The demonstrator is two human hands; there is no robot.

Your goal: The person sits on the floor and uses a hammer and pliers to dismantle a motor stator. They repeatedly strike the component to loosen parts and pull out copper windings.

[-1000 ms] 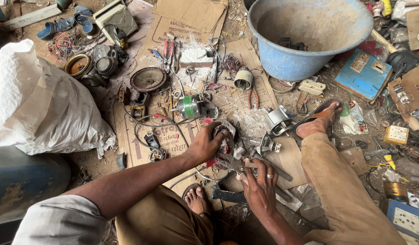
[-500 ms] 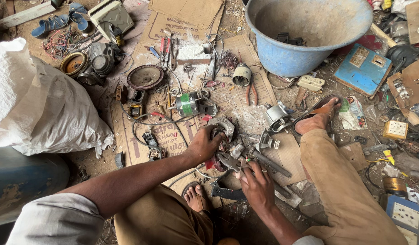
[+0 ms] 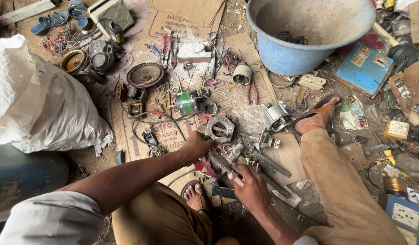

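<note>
- Grey metal motor part (image 3: pixel 227 156), a tangle of brackets and copper windings, lies on the flattened brown cardboard sheet (image 3: pixel 173 131) on the floor, between my knees and just ahead of my bare left foot (image 3: pixel 194 196).
- Left hand (image 3: pixel 201 144): I see it pressed down on the near-left edge of the part, fingers curled over it, gripping.
- Right hand (image 3: pixel 251 187): closed round a dark metal tool handle (image 3: pixel 270 181); thumb lies along the shaft, the tip buried in the part. Which tool, I cannot tell.
- Right foot (image 3: pixel 314 119) in a brown sandal, planted right of the part.
- Just beyond the part: grey hexagonal metal housing (image 3: pixel 220 129), then a small motor with a green winding band (image 3: pixel 187 102).
- Farther off: big blue plastic tub (image 3: pixel 309 54) upper right, white woven sack (image 3: pixel 37 100) on the left, red-handled pliers (image 3: pixel 252 90) beside the tub.
</note>
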